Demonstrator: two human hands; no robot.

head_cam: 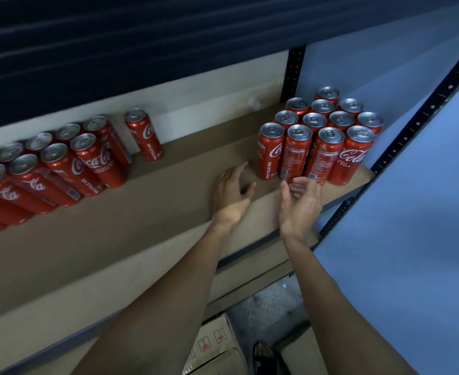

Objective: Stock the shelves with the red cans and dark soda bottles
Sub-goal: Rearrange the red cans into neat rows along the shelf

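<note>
A cardboard box (212,345) sits on the floor below the shelf (141,226). Over the shelf's brown board both hands are empty: the left hand (232,190) has its fingers spread apart, and the right hand (301,201) has them loosely curled, seemingly just short of the block of red cans (317,136). Farther left stand a lone can (143,133) and a blurred larger group (46,169).

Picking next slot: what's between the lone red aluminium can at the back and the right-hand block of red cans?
Head view: just bare brown shelf board between lone red can and red can block; left hand hangs nearer the front edge.
</note>
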